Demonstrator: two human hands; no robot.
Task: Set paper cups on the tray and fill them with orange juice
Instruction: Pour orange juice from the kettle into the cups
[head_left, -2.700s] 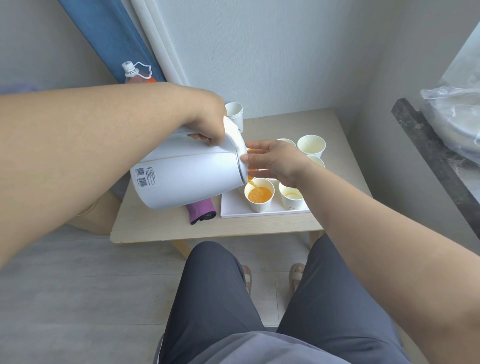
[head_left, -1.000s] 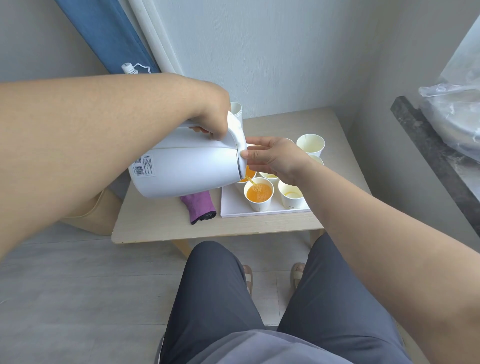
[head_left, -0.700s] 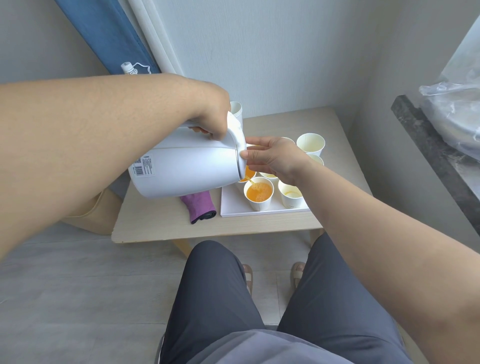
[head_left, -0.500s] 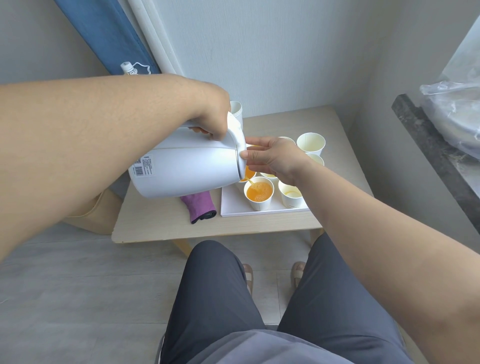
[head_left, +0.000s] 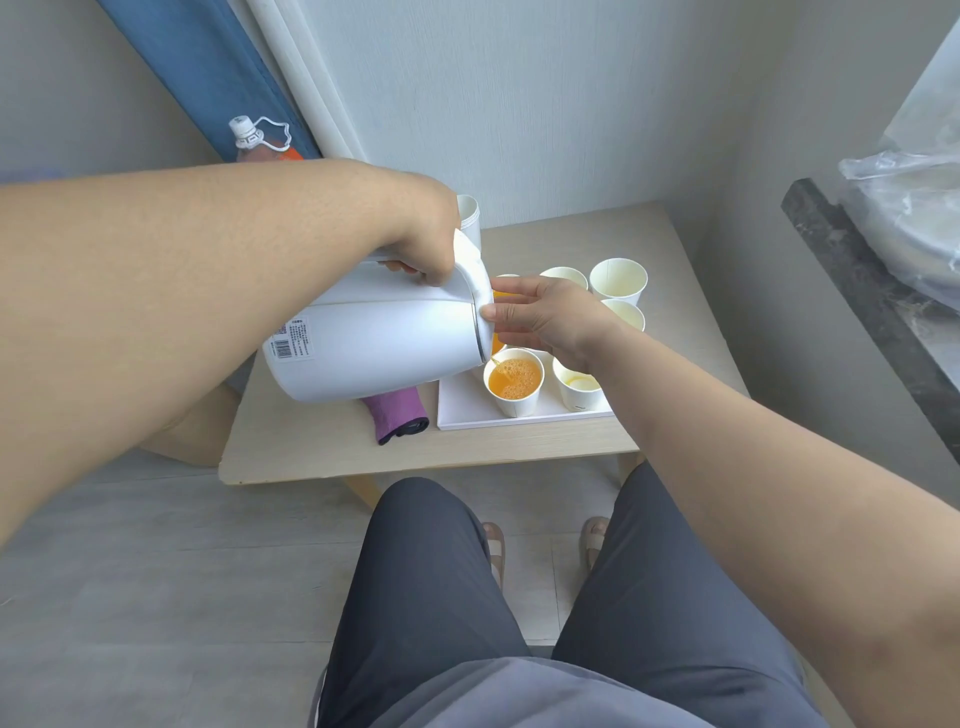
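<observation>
A white jug (head_left: 384, 348) is tipped on its side over the white tray (head_left: 462, 410). My left hand (head_left: 421, 249) grips its handle from above. My right hand (head_left: 545, 317) presses straight fingers against the jug's lid. A thin stream of orange juice runs from the spout into the front left paper cup (head_left: 515, 382), which is nearly full and foamy. To its right stands a paper cup (head_left: 574, 389) with a little liquid at the bottom. Another cup with juice (head_left: 500, 299) shows behind the lid. Empty cups (head_left: 618, 280) stand at the back right.
A purple cloth (head_left: 397, 415) lies on the small wooden table (head_left: 322, 452) left of the tray. A stack of cups (head_left: 467, 215) stands at the back by the wall. A bottle (head_left: 254, 140) leans against a blue curtain. A dark counter edge (head_left: 862, 291) is at the right. My knees are below the table.
The juice level in the front left cup has risen and foam has formed. The jug and both hands have held nearly the same pose.
</observation>
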